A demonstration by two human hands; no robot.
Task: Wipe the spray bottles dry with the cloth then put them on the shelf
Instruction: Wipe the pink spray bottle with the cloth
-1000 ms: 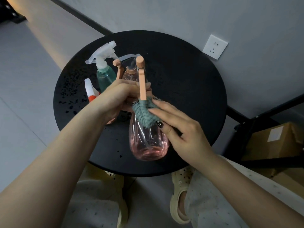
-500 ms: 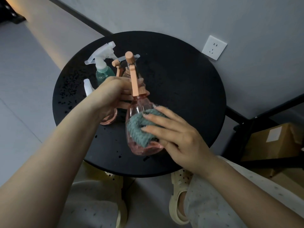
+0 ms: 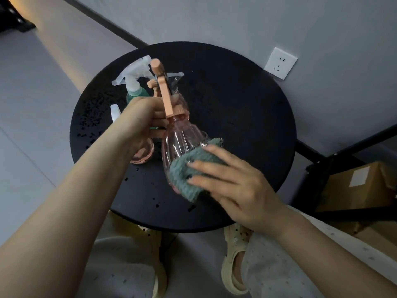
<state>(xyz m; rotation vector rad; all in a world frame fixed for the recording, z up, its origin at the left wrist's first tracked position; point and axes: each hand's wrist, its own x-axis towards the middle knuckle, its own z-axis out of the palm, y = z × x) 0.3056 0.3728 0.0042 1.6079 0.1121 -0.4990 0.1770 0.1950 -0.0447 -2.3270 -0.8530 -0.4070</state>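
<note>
The round black surface (image 3: 247, 117), speckled with water drops, carries everything. Above its near half the pink spray bottle (image 3: 180, 143) is held off the surface, tilted, long axis running from its peach nozzle head, pointing away from the person, down to its base nearest the person. It is clear, ribbed pink plastic with a peach pump. The right hand (image 3: 234, 186) lies with straight fingers pressing the green cloth (image 3: 184, 171) against the bottle's lower body. The left hand (image 3: 141, 117) has its grip curled round the bottle's neck and trigger. Behind the bottle, on the surface's far left part, stand a green spray bottle (image 3: 134, 91) with a white head, a second pink bottle (image 3: 142, 151) and a white-capped bottle (image 3: 116, 110), partly hidden by the left hand. Right of the surface, a cardboard box (image 3: 354, 186).
</note>
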